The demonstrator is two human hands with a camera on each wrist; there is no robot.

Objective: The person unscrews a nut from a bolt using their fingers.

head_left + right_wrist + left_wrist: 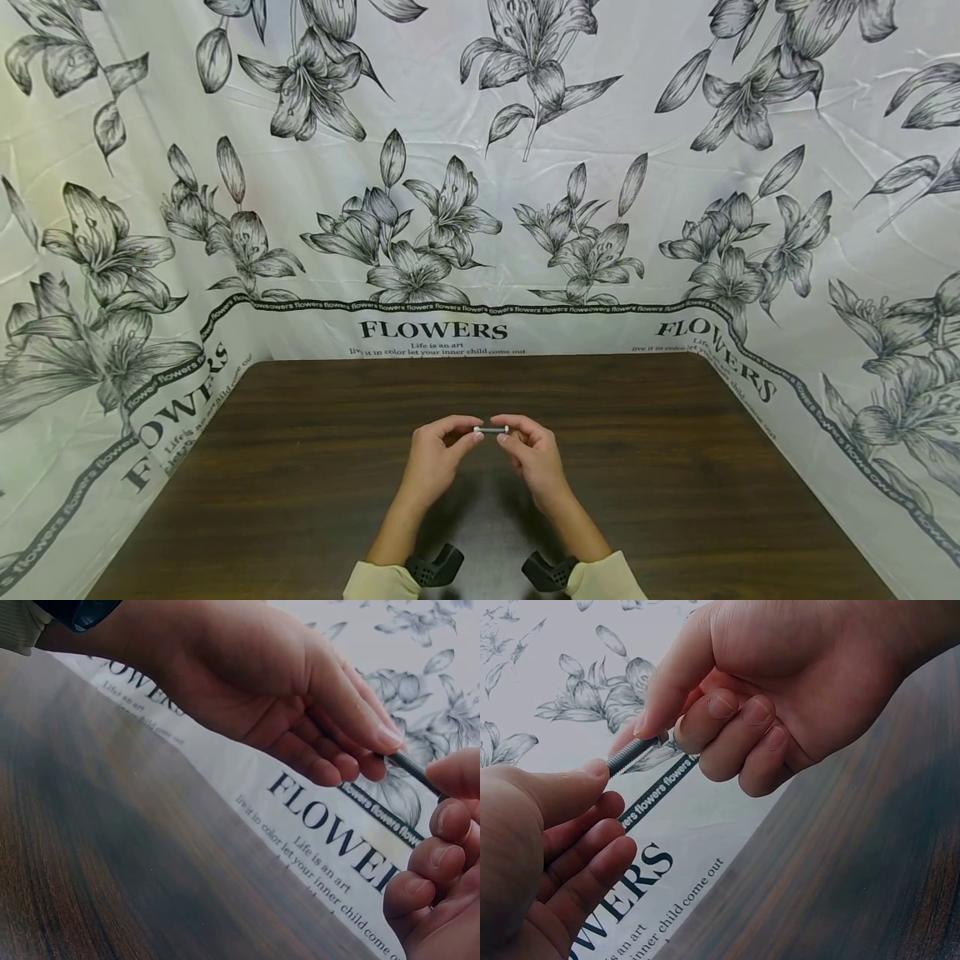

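A small metal bolt (492, 430) is held level between both hands, above the dark table. My left hand (433, 458) pinches its threaded end between thumb and fingertips. At the other end, the thumb and index finger of my right hand (538, 462) pinch it by the hex head. In the left wrist view the grey threaded shank of the bolt (630, 755) shows between the two thumbs, with the head partly hidden by the right fingers. The remaining fingers of the right hand (435, 877) are curled in toward its palm.
The brown wood-grain table (315, 467) spreads beneath the hands. A white cloth (495, 250) printed with black flowers and lettering hangs around its back and sides. Black wrist devices (437, 567) sit by the pale sleeves (382, 582).
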